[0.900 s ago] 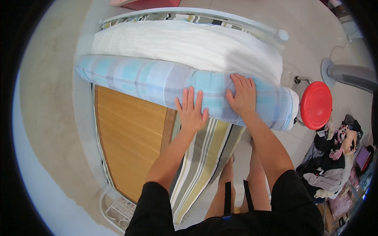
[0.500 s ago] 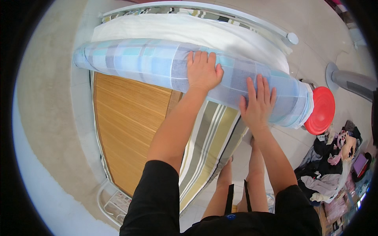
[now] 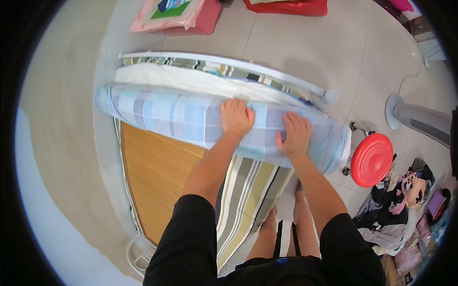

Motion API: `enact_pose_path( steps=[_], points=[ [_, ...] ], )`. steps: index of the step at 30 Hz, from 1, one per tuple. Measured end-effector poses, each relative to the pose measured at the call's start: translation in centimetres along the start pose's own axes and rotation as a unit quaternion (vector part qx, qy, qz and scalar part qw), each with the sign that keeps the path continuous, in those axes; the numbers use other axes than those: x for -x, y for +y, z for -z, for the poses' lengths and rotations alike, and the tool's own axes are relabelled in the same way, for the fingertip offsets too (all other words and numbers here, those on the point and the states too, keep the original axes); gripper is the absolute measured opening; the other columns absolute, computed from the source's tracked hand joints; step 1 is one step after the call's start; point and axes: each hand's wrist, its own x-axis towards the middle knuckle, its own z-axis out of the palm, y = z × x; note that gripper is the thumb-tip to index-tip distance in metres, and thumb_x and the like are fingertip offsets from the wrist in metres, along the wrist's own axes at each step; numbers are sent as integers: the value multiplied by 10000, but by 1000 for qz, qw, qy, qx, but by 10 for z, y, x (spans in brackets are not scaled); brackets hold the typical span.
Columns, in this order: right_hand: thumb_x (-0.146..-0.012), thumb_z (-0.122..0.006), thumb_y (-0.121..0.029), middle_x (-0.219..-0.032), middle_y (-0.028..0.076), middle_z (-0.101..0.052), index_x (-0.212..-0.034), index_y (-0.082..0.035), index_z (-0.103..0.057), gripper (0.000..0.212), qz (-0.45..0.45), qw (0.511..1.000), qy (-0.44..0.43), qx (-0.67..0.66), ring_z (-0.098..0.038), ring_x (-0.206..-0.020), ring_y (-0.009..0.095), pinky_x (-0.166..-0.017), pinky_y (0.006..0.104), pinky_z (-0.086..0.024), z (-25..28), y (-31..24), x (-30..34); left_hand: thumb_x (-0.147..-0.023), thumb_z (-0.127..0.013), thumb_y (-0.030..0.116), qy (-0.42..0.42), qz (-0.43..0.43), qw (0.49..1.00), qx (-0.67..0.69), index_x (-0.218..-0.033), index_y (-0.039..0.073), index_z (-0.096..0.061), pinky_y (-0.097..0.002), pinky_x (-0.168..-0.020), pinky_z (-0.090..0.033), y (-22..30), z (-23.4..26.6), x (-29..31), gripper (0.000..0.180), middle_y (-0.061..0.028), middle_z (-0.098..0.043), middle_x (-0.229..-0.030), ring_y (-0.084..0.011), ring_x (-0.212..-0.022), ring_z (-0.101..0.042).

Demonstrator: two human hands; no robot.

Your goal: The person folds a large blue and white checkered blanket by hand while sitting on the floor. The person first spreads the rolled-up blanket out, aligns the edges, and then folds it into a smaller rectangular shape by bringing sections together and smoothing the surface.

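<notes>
A thick roll of blue, grey and teal checked bedding [image 3: 181, 112] lies across the bed, its right end showing a white edge. My left hand [image 3: 237, 117] presses on the middle of the roll, fingers stretched over its top. Farther right, my right hand [image 3: 295, 135] rests on it too, the fingers flat and the thumb apart. Beyond the roll runs a strip of white cloth [image 3: 157, 75]. On the near side, a brown bamboo mat [image 3: 160, 167] and a striped mattress cover [image 3: 250, 190] are uncovered.
A white bed rail [image 3: 267, 70] bounds the far end, with a wall on the left. A red round stool [image 3: 372, 159] stands by the roll's right end. Further right are a grey tower fan [image 3: 422, 117] and heaped clothes [image 3: 393, 205]. A pink box [image 3: 205, 19] sits beyond the rail.
The roll has moved away from me with both hands on it, narrowing the white strip before the rail. My view has shifted, showing more floor beyond the bed.
</notes>
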Motion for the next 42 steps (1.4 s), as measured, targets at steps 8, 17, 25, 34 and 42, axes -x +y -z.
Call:
enact_pose_path(
  steps=[8, 17, 25, 34, 42],
  points=[
    [-654, -633, -266, -1215, 151, -550, -1158, -31, -550, 563, -27, 997, -49, -51, -489, -1162, 307, -1007, 516, -319, -8, 16, -18, -706, -555, 201, -41, 5, 999, 5, -800, 72, -571, -445, -790, -372, 1, -6, -21, 160, -113, -543, -816, -313, -836, -505],
    [-670, -622, -259, -1235, 157, -539, -1164, -25, -556, 551, -59, 993, -78, -71, -479, -1175, 307, -1024, 509, -307, -6, 17, -23, -711, -533, 164, -60, 1, 998, 19, -882, 78, -591, -450, -821, -371, 5, -4, -30, 200, -111, -551, -861, -319, -866, -508],
    [-674, -610, -251, -1216, 162, -548, -1131, -22, -570, 513, -64, 995, -36, -73, -489, -1154, 323, -1001, 509, -337, -7, 15, -27, -710, -536, 196, -83, -11, 996, 17, -896, 83, -597, -452, -877, -358, -2, -14, -33, 225, -106, -559, -906, -311, -913, -501],
    [-668, -632, -212, -1152, 154, -572, -1077, -20, -581, 455, -56, 996, 27, -57, -514, -1106, 312, -988, 486, -361, -9, 7, -24, -732, -529, 191, -69, -56, 996, 31, -863, 73, -588, -447, -880, -350, -10, -23, -30, 186, -103, -587, -890, -307, -902, -517],
    [-691, -624, -191, -1010, 138, -600, -975, -26, -592, 329, -10, 998, 65, -1, -526, -997, 303, -934, 449, -392, -3, 6, -24, -766, -556, 151, 32, -122, 988, 93, -835, 102, -614, -425, -817, -380, -11, -27, -32, 103, -71, -620, -825, -282, -835, -560]
  ],
)
